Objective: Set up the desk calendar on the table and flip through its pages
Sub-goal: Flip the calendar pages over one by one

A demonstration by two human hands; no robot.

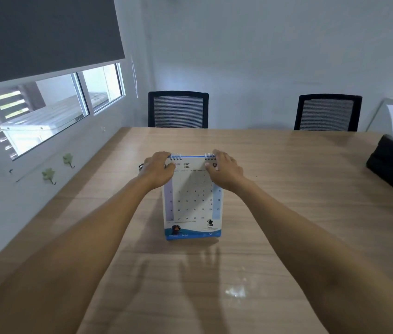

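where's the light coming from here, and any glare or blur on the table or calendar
Head view: daylight enters from the window at left; a bright glare spot on the table near the camera, with soft arm shadows; calendar print is slightly blurred; wide-angle bending at the edges.

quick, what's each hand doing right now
Left hand: closed on the desk calendar's top left corner.
Right hand: closed on its top right corner.

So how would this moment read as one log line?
white spiral-bound desk calendar: upright on wooden table | left hand, right hand: gripping top corners
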